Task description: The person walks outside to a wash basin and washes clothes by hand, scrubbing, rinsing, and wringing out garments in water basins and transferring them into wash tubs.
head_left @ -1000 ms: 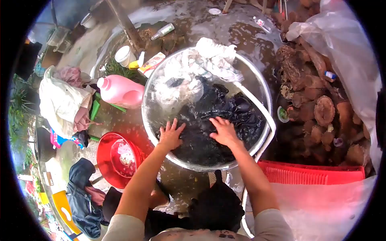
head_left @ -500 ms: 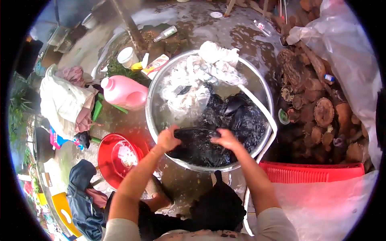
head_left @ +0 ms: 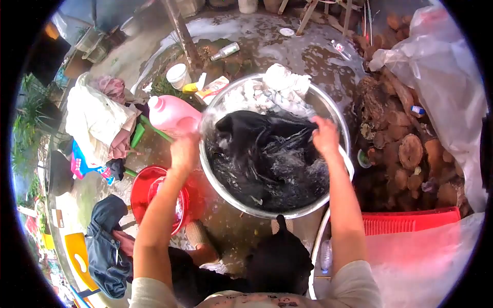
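Observation:
A wide metal basin (head_left: 343, 114) of water holds a soaked black garment (head_left: 257, 136) and white cloths (head_left: 287, 84). The black garment is spread out, its upper part raised over the sudsy water. My right hand (head_left: 326, 136) is closed on the garment's right edge, near the basin's right rim. Just outside the left rim is my left hand (head_left: 186, 149), below a pink jug (head_left: 177, 115). Its fingers are smeared by motion, and I cannot make out whether they hold anything. The garment's left corner looks apart from this hand.
A red basin (head_left: 136, 192) stands left of my feet, partly behind my left forearm. Stacked logs (head_left: 411, 152) and a red plastic crate (head_left: 411, 222) lie to the right. A white hose (head_left: 319, 241) runs beside the metal basin. Clothes (head_left: 97, 120) are heaped at left.
My hands have moved apart and upward, left hand outside the rim, right hand to the right side. The black garment is now spread across the basin, covering part of the white cloths. The view has shifted slightly.

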`<action>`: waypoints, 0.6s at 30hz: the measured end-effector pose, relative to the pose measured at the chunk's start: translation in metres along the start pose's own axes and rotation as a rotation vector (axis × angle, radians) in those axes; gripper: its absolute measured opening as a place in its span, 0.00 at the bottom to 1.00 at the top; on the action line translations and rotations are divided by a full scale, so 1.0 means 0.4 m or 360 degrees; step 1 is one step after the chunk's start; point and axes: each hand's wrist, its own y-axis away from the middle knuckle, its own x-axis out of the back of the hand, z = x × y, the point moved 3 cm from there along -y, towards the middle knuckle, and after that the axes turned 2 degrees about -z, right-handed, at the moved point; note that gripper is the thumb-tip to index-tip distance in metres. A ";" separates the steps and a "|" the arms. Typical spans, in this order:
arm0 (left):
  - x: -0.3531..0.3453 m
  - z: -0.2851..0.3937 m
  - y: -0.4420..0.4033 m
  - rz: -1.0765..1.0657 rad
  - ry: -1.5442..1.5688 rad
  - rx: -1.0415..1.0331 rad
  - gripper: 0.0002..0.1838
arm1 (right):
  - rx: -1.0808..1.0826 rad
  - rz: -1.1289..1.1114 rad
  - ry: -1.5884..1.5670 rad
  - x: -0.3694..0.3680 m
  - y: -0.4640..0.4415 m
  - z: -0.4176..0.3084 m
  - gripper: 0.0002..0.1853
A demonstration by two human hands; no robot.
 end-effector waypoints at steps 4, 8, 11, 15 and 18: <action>-0.273 0.053 0.023 -0.0299 -0.0094 -0.0411 0.19 | 0.0080 -0.0621 -0.0016 -0.172 0.099 -0.117 0.31; -0.434 0.217 0.022 -0.0157 -0.0166 -0.0825 0.34 | 0.0205 -0.0861 0.0101 -0.333 0.145 -0.182 0.52; -0.472 0.275 0.033 -0.0477 -0.0335 -0.0765 0.39 | 0.0238 -0.0785 0.0268 -0.368 0.147 -0.195 0.58; -0.595 0.272 0.070 -0.0919 -0.0348 -0.0592 0.24 | 0.0240 -0.0787 0.0394 -0.418 0.130 -0.166 0.47; -0.669 0.241 0.093 -0.1123 -0.0078 -0.0268 0.16 | 0.0063 -0.1073 0.0336 -0.453 0.165 -0.183 0.39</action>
